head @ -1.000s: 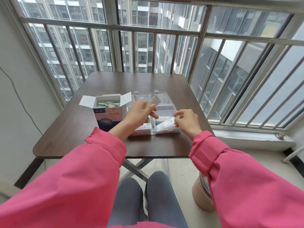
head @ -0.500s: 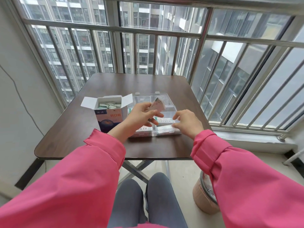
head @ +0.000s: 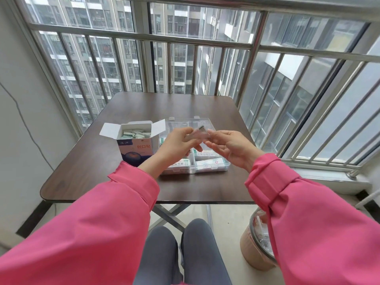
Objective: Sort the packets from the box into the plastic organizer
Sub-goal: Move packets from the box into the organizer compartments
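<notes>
An open white and blue box (head: 135,147) with several small packets inside stands on the brown table (head: 102,167). To its right lies a clear plastic organizer (head: 211,167) with packets in its near compartments. Above the organizer, my left hand (head: 176,145) pinches a small packet (head: 200,133), blurred by motion. My right hand (head: 228,145) is raised beside it, palm up, and its fingertips meet the packet's right end. The organizer's middle is hidden behind both hands.
The organizer's open lid (head: 185,123) lies flat behind it. A bin lined with plastic (head: 257,245) stands on the floor at the right, below the table edge. Metal window bars (head: 205,42) close off the far and right sides.
My right hand rose from the organizer's near right compartment and turned palm up to meet the packet. My left hand lifted the packet higher above the organizer.
</notes>
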Demonstrator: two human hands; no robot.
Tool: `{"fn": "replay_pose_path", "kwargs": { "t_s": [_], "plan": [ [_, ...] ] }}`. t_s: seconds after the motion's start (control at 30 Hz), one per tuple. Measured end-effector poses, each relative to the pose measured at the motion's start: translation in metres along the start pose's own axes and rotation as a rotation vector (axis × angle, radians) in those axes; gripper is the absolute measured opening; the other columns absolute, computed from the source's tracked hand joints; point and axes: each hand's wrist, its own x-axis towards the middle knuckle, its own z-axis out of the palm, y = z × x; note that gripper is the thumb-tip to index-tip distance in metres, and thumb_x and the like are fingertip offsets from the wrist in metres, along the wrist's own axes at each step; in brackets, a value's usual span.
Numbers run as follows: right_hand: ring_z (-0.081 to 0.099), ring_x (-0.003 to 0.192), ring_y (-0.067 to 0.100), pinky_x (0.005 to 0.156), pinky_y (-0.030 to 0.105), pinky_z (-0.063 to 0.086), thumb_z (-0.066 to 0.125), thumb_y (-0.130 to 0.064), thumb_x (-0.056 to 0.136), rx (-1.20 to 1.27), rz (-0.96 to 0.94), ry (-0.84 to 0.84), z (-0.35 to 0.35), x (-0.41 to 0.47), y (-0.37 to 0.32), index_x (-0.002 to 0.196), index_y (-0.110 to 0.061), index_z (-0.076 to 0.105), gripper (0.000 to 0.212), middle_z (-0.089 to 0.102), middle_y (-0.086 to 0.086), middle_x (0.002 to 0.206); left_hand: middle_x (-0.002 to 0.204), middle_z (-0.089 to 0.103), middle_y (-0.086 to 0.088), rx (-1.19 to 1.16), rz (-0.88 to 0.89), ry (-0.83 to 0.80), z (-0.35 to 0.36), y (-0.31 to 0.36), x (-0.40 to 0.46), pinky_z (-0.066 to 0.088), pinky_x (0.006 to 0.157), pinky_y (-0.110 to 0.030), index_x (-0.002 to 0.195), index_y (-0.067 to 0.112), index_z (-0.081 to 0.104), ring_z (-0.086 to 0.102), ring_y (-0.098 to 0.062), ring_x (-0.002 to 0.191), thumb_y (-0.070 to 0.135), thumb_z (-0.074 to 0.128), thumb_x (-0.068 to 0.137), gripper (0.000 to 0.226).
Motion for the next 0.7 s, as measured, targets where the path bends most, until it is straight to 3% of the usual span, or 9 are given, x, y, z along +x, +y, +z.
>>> {"fn": "replay_pose_path", "kwargs": {
  "t_s": [0.1,0.17,0.23,0.37,0.43,0.5,0.6,0.7],
  "plan": [
    [0.066,0.054,0.010,0.049,0.012,0.051,0.057,0.006,0.086,0.082,0.036,-0.005,-0.007,0.006,-0.005,0.083,0.003,0.061,0.005,0.067,0.010,0.064,0.076,0.067,0.005,0.116,0.053,0.028,0.002,-0.004,0.006,0.041,0.056,-0.020,0.097,0.008,0.060,0.053,0.002,0.053,0.019,0.063,0.089,0.014],
    [0.066,0.054,0.010,0.051,0.012,0.051,0.059,0.009,0.084,-0.053,0.002,0.045,-0.013,0.013,-0.009,0.082,0.001,0.062,0.008,0.068,0.006,0.060,0.090,0.063,0.007,0.190,0.042,0.073,0.001,-0.005,0.008,0.042,0.069,-0.023,0.107,0.009,0.058,0.058,-0.003,0.074,0.025,0.067,0.086,0.029],
    [0.063,0.053,0.009,0.051,0.012,0.050,0.060,0.007,0.085,-0.297,-0.067,0.135,-0.021,0.022,-0.009,0.080,-0.004,0.063,0.012,0.066,0.003,0.061,0.095,0.060,0.006,0.243,0.022,0.104,0.001,-0.006,0.009,0.038,0.073,-0.022,0.115,0.012,0.054,0.055,-0.010,0.082,0.030,0.068,0.085,0.038],
    [0.057,0.057,0.011,0.051,0.015,0.045,0.063,0.000,0.084,-0.648,-0.150,0.300,-0.037,0.046,-0.002,0.071,-0.013,0.063,0.019,0.061,0.005,0.067,0.093,0.061,-0.001,0.230,-0.041,0.097,0.002,-0.011,0.016,0.038,0.070,-0.027,0.113,0.010,0.052,0.055,-0.020,0.082,0.018,0.054,0.093,0.022],
    [0.058,0.057,0.011,0.050,0.017,0.043,0.065,-0.002,0.083,-0.780,-0.157,0.317,-0.039,0.055,0.003,0.069,-0.014,0.063,0.019,0.062,0.004,0.067,0.093,0.064,-0.007,0.161,-0.078,0.113,0.002,-0.014,0.021,0.040,0.068,-0.032,0.107,0.011,0.053,0.052,-0.021,0.071,0.012,0.040,0.097,0.017],
    [0.057,0.054,0.009,0.051,0.016,0.044,0.066,-0.002,0.081,-0.939,-0.184,0.314,-0.037,0.060,0.007,0.070,-0.012,0.065,0.015,0.063,0.003,0.064,0.081,0.064,-0.001,0.088,-0.088,0.110,0.001,-0.017,0.024,0.039,0.062,-0.030,0.104,0.011,0.053,0.045,-0.016,0.060,0.011,0.034,0.099,0.019],
    [0.057,0.060,0.012,0.070,0.025,0.050,0.067,-0.004,0.077,-1.157,-0.225,0.272,-0.033,0.065,0.013,0.070,-0.016,0.068,0.014,0.065,0.004,0.067,0.075,0.065,0.005,0.056,-0.064,0.080,0.001,-0.018,0.024,0.038,0.051,-0.025,0.095,0.013,0.048,0.045,-0.012,0.050,0.014,0.038,0.100,0.011],
    [0.062,0.079,0.019,0.078,0.035,0.053,0.067,-0.008,0.078,-1.281,-0.210,0.263,-0.031,0.066,0.016,0.071,-0.021,0.067,0.015,0.065,0.001,0.076,0.079,0.068,0.004,0.033,-0.059,0.076,0.001,-0.019,0.024,0.038,0.046,-0.021,0.085,0.021,0.042,0.049,-0.006,0.045,0.014,0.042,0.099,0.016]
  ]
}}
